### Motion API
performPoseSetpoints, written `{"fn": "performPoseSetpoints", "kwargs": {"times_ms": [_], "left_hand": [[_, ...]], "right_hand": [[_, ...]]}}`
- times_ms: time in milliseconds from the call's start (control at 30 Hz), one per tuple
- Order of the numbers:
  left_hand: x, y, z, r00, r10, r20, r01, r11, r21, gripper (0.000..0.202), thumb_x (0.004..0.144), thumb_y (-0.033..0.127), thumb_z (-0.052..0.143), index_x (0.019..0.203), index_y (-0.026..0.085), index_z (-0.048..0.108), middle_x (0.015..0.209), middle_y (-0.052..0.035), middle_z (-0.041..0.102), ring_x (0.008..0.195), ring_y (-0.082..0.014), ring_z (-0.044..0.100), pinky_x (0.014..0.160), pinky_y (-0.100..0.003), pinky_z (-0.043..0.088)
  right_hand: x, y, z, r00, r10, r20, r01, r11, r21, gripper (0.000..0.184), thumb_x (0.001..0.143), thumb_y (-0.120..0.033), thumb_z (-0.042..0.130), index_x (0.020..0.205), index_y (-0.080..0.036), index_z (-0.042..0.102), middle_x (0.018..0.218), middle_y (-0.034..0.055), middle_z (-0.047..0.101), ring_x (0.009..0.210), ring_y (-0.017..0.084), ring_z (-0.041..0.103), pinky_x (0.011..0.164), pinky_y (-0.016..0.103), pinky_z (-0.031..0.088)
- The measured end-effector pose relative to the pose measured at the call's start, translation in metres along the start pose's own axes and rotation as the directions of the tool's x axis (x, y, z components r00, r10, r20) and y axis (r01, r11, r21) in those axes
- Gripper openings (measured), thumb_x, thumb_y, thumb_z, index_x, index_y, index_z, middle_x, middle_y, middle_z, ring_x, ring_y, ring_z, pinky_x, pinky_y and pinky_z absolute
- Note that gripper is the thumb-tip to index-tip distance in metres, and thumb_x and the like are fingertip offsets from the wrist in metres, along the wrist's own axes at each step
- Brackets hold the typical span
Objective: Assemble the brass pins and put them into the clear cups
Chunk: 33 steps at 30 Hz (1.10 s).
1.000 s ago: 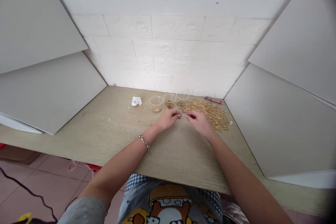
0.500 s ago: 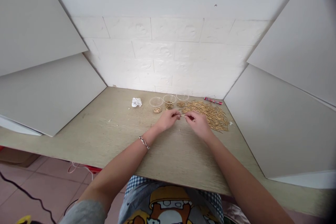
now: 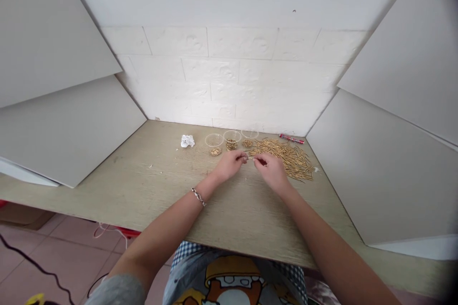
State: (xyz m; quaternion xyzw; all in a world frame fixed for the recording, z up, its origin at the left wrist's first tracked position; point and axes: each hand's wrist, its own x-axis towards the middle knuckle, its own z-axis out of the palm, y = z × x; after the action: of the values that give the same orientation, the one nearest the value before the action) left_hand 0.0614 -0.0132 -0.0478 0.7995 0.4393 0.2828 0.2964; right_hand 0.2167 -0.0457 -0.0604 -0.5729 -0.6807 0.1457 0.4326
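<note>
Between my two hands a thin gold-coloured rod (image 3: 250, 157) spans the small gap from fingertips to fingertips. My left hand (image 3: 232, 163) is closed in a pinch at its left end, and my right hand (image 3: 270, 169) pinches the right end. Just beyond the right hand spreads a loose pile of similar thin gold rods (image 3: 289, 156). Behind the left hand stand clear plastic cups with small gold pieces: a left cup (image 3: 214, 141), a middle cup (image 3: 232, 137) and a right cup (image 3: 249, 134). The details of the rod's ends are hidden by my fingers.
A crumpled white tissue (image 3: 187, 141) lies at the left on the wooden table (image 3: 143, 190). A red patterned tube (image 3: 291, 139) rests behind the pile. Grey boards (image 3: 71, 128) lean at both sides, and a white brick-patterned wall (image 3: 222, 71) closes the back.
Both hands stay almost in place, still pinching the thin rod. The whole view has shifted very slightly.
</note>
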Motion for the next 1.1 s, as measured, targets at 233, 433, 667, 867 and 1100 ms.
{"fn": "performPoseSetpoints", "kwargs": {"times_ms": [233, 433, 667, 867, 1100], "left_hand": [[-0.001, -0.002, -0.001, 0.997, 0.071, 0.020, -0.072, 0.993, 0.092, 0.019, 0.079, 0.018, 0.044, 0.078, 0.016, 0.063, 0.077, -0.0021, 0.065, 0.074, -0.0135, 0.056, 0.072, -0.023, 0.041], [0.001, -0.004, 0.001, 0.998, 0.069, 0.006, -0.069, 0.997, 0.045, 0.019, 0.079, 0.018, 0.044, 0.077, 0.015, 0.063, 0.077, -0.0014, 0.065, 0.073, -0.0126, 0.056, 0.071, -0.022, 0.041], [0.000, -0.001, 0.008, 1.000, 0.015, -0.016, -0.014, 0.998, 0.060, 0.019, 0.077, 0.014, 0.044, 0.077, 0.015, 0.063, 0.078, -0.0021, 0.066, 0.073, -0.0130, 0.056, 0.072, -0.023, 0.042], [0.002, -0.005, 0.007, 0.999, 0.039, 0.026, -0.040, 0.999, 0.036, 0.019, 0.078, 0.017, 0.045, 0.077, 0.015, 0.064, 0.075, -0.0014, 0.066, 0.071, -0.0126, 0.056, 0.070, -0.023, 0.041], [0.003, -0.008, 0.008, 0.999, 0.034, 0.024, -0.033, 0.999, -0.013, 0.019, 0.077, 0.018, 0.044, 0.076, 0.015, 0.063, 0.072, -0.0003, 0.064, 0.069, -0.0121, 0.055, 0.067, -0.022, 0.040]], "right_hand": [[0.001, 0.002, -0.006, 0.993, -0.070, 0.090, 0.077, 0.995, -0.069, 0.018, 0.072, -0.021, 0.050, 0.074, -0.018, 0.067, 0.070, 0.0045, 0.064, 0.065, 0.015, 0.056, 0.064, 0.028, 0.044], [0.000, 0.004, -0.003, 0.995, 0.070, 0.073, -0.075, 0.994, 0.074, 0.019, 0.071, -0.026, 0.051, 0.076, -0.016, 0.067, 0.072, 0.0047, 0.067, 0.065, 0.015, 0.058, 0.062, 0.028, 0.045], [-0.001, 0.008, 0.000, 0.997, 0.065, 0.051, -0.069, 0.996, 0.063, 0.020, 0.070, -0.027, 0.051, 0.075, -0.017, 0.067, 0.073, 0.0051, 0.067, 0.065, 0.015, 0.059, 0.064, 0.029, 0.046], [-0.001, 0.011, -0.002, 0.995, 0.021, 0.093, -0.024, 0.999, 0.034, 0.020, 0.071, -0.027, 0.051, 0.075, -0.018, 0.067, 0.074, 0.0044, 0.067, 0.065, 0.015, 0.059, 0.063, 0.029, 0.046], [-0.002, 0.008, -0.001, 0.998, 0.012, 0.066, -0.014, 1.000, 0.022, 0.020, 0.072, -0.026, 0.050, 0.077, -0.018, 0.067, 0.077, 0.0052, 0.067, 0.067, 0.015, 0.059, 0.064, 0.029, 0.047]]}}
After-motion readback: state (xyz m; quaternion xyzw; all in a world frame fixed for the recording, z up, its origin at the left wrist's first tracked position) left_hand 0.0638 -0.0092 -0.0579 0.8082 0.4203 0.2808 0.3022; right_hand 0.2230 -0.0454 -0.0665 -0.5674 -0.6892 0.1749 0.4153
